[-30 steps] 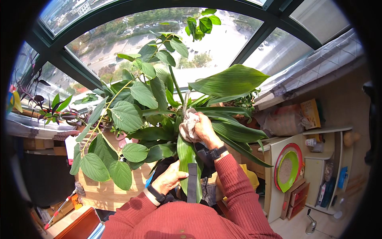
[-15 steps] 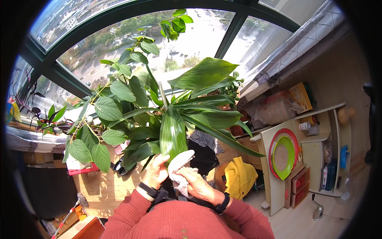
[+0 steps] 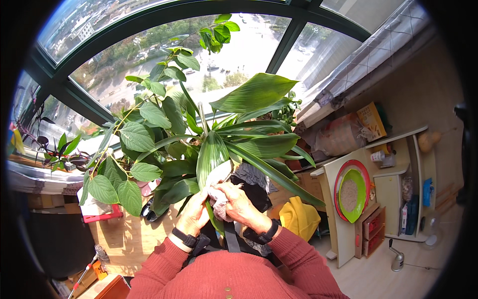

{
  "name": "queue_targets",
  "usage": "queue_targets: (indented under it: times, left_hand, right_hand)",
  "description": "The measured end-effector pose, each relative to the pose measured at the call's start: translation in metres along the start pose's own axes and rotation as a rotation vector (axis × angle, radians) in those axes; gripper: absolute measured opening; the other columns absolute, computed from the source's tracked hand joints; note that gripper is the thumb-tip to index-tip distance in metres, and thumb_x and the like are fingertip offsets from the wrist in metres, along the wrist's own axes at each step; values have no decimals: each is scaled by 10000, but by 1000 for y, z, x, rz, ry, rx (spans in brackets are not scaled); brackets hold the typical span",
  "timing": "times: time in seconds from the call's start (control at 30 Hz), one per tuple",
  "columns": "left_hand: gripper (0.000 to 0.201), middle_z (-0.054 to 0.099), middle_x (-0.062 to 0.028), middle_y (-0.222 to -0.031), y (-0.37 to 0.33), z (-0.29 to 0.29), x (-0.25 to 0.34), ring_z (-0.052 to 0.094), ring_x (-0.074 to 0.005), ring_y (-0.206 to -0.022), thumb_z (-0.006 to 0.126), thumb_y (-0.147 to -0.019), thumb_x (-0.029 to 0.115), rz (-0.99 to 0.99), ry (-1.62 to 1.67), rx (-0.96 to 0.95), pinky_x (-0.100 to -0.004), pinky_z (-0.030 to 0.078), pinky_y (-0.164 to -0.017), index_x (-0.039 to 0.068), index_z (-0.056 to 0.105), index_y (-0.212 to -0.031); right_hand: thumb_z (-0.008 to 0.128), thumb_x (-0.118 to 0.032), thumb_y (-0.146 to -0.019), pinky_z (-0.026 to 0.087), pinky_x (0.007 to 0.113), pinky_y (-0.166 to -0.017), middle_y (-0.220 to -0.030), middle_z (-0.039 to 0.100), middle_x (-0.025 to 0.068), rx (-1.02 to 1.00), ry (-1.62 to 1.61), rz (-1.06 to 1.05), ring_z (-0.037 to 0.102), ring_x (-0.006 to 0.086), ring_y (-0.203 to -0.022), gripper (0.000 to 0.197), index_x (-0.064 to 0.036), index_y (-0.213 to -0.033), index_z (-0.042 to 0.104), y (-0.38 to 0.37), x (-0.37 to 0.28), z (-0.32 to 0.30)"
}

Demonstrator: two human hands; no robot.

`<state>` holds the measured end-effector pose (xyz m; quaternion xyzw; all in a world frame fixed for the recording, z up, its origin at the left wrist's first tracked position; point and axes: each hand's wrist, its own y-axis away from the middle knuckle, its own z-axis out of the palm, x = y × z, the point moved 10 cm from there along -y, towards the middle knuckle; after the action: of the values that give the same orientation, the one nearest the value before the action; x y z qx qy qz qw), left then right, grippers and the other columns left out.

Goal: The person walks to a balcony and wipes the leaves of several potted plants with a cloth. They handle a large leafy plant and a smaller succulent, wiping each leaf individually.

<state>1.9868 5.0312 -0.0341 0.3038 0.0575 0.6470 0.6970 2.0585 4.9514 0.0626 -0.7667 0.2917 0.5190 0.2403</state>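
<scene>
A broad, glossy green leaf [image 3: 211, 155] of a potted plant hangs toward me. My left hand [image 3: 195, 215] is closed on this leaf near its lower end, fingers pinched at the left edge. In my right hand [image 3: 240, 204] is a bunched pale pinkish cloth [image 3: 219, 200], pressed against the leaf just beside my left fingers. Part of the cloth stands up over the leaf's face. The leaf tip [image 3: 216, 225] sticks out below both hands. More long leaves [image 3: 264, 144] of the same plant fan out to the right.
A climbing plant with oval leaves [image 3: 137, 137] spreads at the left before the window [image 3: 209, 55]. To the right stand a yellow cloth [image 3: 299, 219], a shelf unit [image 3: 343, 249] bearing a green leaf-shaped tray [image 3: 352, 197], and a bagged bundle [image 3: 341, 137]. A red stool [image 3: 103, 215] is at left.
My right hand has moved up and left with the cloth, which now lies higher on the leaf. My left hand has shifted slightly and the leaf tip now shows below.
</scene>
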Motion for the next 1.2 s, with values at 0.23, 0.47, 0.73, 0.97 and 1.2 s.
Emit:
queue_targets:
  times: [0.23, 0.47, 0.73, 0.97, 1.2]
  left_hand:
    - [441, 640, -176, -1346, -15, 32, 20, 661, -297, -1188, 566, -1057, 162, -25, 12, -114, -452, 530, -1063, -46, 494, -1439]
    - [666, 404, -174, -1610, -11, 113, 61, 393, -359, -1484, 578, -1046, 392, 78, 57, -454, -694, 402, -1109, 65, 362, -1585]
    - [576, 584, -228, -1410, -45, 87, -21, 596, -401, -1293, 721, -922, 71, -137, -206, -235, -549, 536, -1026, 24, 507, -1455]
    - [323, 606, -231, -1324, -135, 101, -80, 644, -395, -1191, 676, -1000, 140, -73, 24, -135, -566, 542, -1010, 7, 559, -1269]
    - [172, 664, -172, -1047, -158, 102, -78, 666, -298, -969, 640, -1012, 122, -54, 129, 22, -507, 583, -954, -29, 605, -1086]
  right_hand:
    - [673, -58, -902, 532, 440, -895, -1105, 683, 179, -269, -7, -14, 682, 366, -1050, 260, -52, -1160, 651, 85, -8, 25]
    - [602, -1, -884, 539, 345, -917, -1086, 729, 151, -74, -111, 439, 710, 245, -1023, 344, -7, -1227, 638, 138, 63, -27]
    - [723, 12, -882, 538, 284, -876, -1069, 733, 48, 186, -113, 623, 661, 115, -973, 364, -35, -1237, 655, 157, 89, -83]
    - [714, 32, -886, 540, 277, -872, -1093, 721, 34, 234, -262, 622, 660, 113, -967, 382, -8, -1257, 635, 179, 88, -72]
    - [630, 110, -848, 536, 305, -929, -1088, 746, 107, 320, -237, 684, 695, 182, -1020, 423, 4, -1257, 652, 213, 95, -79]
